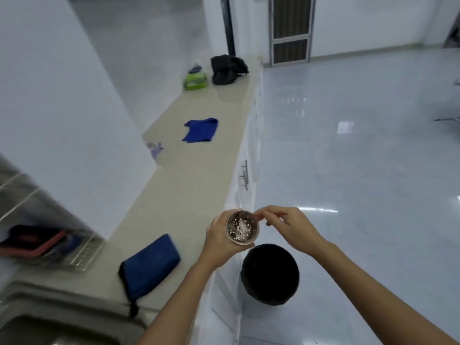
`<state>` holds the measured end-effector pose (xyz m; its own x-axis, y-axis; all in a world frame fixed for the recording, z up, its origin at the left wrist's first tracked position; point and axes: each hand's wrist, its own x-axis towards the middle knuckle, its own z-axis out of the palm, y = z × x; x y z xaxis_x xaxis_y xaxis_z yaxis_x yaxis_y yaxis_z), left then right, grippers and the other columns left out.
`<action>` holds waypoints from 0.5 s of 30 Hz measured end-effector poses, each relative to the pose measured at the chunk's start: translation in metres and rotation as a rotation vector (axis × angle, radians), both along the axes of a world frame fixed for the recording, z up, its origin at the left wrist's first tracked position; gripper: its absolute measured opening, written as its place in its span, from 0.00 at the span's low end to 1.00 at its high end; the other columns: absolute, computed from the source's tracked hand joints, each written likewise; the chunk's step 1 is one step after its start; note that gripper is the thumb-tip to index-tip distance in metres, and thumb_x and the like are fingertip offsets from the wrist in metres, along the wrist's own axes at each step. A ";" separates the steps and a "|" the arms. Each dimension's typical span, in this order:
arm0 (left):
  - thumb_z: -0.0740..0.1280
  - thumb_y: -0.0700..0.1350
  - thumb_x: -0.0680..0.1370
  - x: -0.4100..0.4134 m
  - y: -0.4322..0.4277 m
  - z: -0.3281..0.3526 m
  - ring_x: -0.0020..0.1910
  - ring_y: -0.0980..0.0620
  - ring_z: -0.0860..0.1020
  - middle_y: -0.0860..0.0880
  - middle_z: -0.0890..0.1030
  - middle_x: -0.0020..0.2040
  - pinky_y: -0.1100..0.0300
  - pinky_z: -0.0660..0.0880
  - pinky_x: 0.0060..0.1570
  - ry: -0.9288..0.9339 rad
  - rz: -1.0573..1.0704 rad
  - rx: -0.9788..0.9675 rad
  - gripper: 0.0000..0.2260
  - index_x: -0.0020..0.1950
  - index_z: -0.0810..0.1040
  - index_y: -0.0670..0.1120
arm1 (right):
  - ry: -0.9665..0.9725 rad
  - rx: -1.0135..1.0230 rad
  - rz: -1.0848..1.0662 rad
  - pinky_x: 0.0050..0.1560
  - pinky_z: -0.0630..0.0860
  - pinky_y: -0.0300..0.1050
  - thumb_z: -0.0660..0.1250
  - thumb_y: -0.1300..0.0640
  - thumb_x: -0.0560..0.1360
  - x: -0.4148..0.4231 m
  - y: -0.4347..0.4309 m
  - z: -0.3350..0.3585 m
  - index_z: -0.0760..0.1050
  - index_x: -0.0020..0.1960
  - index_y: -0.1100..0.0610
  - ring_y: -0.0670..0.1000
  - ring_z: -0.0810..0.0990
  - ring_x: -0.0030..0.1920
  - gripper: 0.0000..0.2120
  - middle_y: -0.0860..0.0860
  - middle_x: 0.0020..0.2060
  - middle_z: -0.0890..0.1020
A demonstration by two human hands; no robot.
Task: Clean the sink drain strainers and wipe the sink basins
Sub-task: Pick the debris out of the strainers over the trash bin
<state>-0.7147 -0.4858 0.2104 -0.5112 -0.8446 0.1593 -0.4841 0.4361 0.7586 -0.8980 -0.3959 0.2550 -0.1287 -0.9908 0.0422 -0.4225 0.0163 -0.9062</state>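
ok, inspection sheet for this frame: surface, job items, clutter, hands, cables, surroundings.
Surface: beige countertop, steel sink at its near end.
Job's things: round perforated metal strainer holding debris; black round bin on the floor; folded blue cloth on the counter.
Clutter: second blue cloth, green box, black bag, wire dish rack.
Hands: left hand grips the strainer; right hand fingers pinch its rim.
Cables: nothing seen.
Surroundings: glossy white floor, mesh door.

place: home kitchen | signs: steel sink [49,327], long countertop [189,175], dish rack [49,245], cabinet handles [245,174]
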 end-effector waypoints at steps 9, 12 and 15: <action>0.77 0.63 0.54 -0.093 -0.026 -0.040 0.53 0.67 0.72 0.62 0.78 0.53 0.64 0.69 0.55 -0.181 -0.010 0.027 0.34 0.57 0.73 0.60 | 0.294 0.093 -0.005 0.52 0.75 0.40 0.57 0.46 0.80 -0.098 -0.027 -0.061 0.79 0.55 0.40 0.38 0.78 0.52 0.12 0.36 0.51 0.82; 0.77 0.64 0.54 -0.100 -0.035 -0.047 0.52 0.63 0.72 0.62 0.77 0.52 0.64 0.67 0.53 -0.261 -0.001 -0.003 0.34 0.58 0.73 0.57 | 0.275 0.170 0.100 0.54 0.75 0.42 0.57 0.45 0.80 -0.103 -0.028 -0.080 0.80 0.53 0.42 0.40 0.79 0.51 0.13 0.37 0.50 0.83; 0.80 0.58 0.56 -0.109 -0.041 -0.051 0.50 0.65 0.71 0.65 0.76 0.49 0.65 0.67 0.52 -0.283 -0.016 -0.025 0.32 0.57 0.74 0.57 | 0.237 0.096 -0.056 0.51 0.73 0.40 0.57 0.47 0.80 -0.110 -0.031 -0.094 0.79 0.58 0.41 0.40 0.76 0.52 0.13 0.37 0.52 0.82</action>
<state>-0.8236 -0.5273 0.1596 -0.5512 -0.8339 0.0293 -0.6682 0.4622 0.5830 -1.0084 -0.4269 0.1611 -0.1814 -0.9833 -0.0163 -0.6189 0.1270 -0.7751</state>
